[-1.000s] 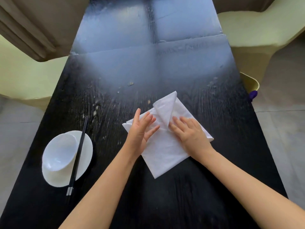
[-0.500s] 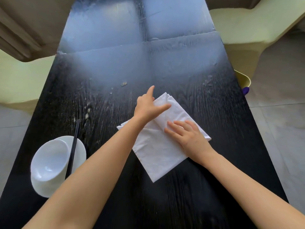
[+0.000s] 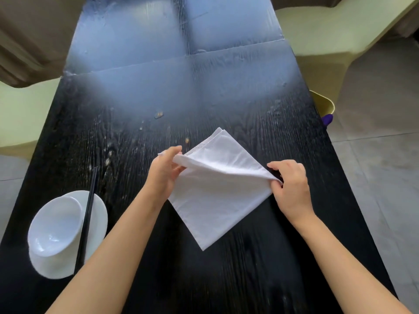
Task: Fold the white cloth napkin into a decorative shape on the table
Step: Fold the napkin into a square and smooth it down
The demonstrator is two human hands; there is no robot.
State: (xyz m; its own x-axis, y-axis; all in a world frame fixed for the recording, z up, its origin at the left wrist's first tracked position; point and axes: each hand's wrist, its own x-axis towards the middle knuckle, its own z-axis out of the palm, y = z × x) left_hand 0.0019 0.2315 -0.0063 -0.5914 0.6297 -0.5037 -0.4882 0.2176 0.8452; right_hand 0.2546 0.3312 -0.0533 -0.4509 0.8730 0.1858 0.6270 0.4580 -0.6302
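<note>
A: Nearest first. What's at the bottom?

B: Two bare forearms come in from 7 and 5 o'clock over the black table (image 3: 249, 279). At 8 o'clock a white bowl (image 3: 53, 230) sits tipped on a white plate (image 3: 99, 214), with black chopsticks (image 3: 87, 214) lying across the plate, beside the bowl's right rim.

A: Napkin?

B: The white napkin (image 3: 217, 196) is just below table centre, folded into a square turned like a diamond. Its near point lies flat on the wood at 6 o'clock and its far point at 12. The middle is lifted off the table.

A: Hands?

B: The left hand (image 3: 163, 175) is at the napkin's 9 o'clock corner, thumb and fingers closed on the cloth's edge, pinching it. The right hand (image 3: 292, 189) is at the 3 o'clock corner, fingertips pressed together on that corner, pinching it too. A top layer arches between the two hands and throws a shadow on the cloth below.

A: How many layers lifted?

B: Can't tell, the edges blur there. The far corner shows at least two stacked edges.

A: Farther out?

B: Crumbs (image 3: 158, 114) sit on the wood at 12 o'clock past the napkin. Glare washes the table's far half, where a seam crosses it. Pale green chairs (image 3: 317, 30) are at 2 and 10 o'clock, brown curtain (image 3: 29, 37) at 11. A yellow rim with something purple (image 3: 327, 118) pokes out at the table's right edge, 3 o'clock.
</note>
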